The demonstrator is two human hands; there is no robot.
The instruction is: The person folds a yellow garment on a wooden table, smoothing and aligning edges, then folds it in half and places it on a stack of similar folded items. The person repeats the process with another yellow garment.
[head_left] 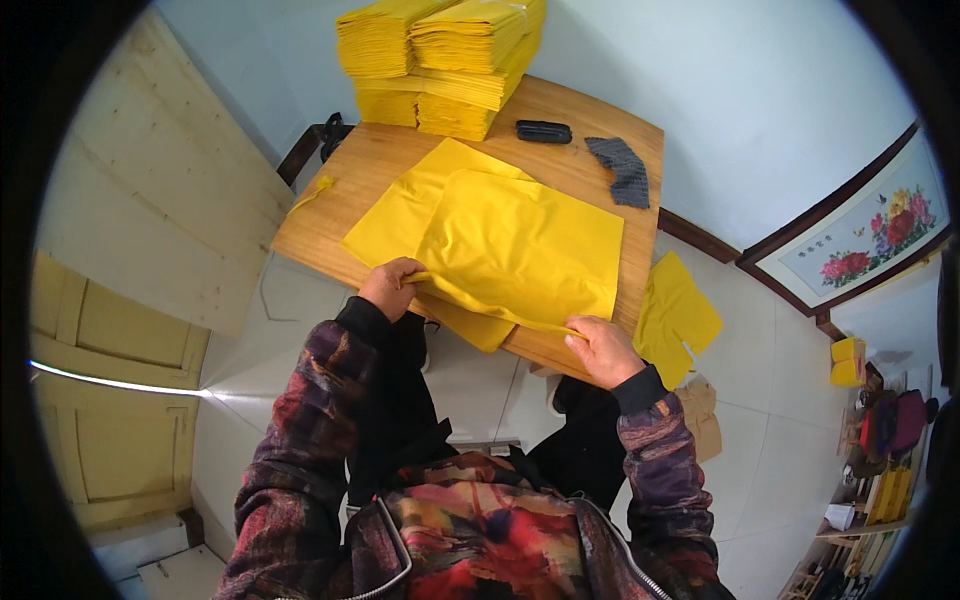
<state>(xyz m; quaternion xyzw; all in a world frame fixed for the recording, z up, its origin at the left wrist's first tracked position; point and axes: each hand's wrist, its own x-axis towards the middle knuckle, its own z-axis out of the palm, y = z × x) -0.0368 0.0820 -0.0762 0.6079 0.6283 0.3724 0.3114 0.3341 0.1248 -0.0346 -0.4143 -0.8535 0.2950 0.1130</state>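
A yellow fabric sheet (525, 240) lies slightly wrinkled on the wooden table (590, 110), its near edge lifted into a long fold. My left hand (391, 288) pinches that fold at its left end. At the right end, near the table's front corner, my right hand (605, 350) grips the same edge between thumb and fingers. Beneath the sheet lies more yellow fabric (400, 205), showing at the upper left; a flap of it hangs over the front edge between my hands. Whether the top sheet is one layer or two, I cannot tell.
Tall stacks of folded yellow fabric (455, 60) stand at the table's back left. A black case (543, 131) and a dark grey cloth (622, 170) lie at the back right. Yellow fabric (680, 315) hangs or lies beyond the right edge. A framed flower picture (860, 240) leans on the wall.
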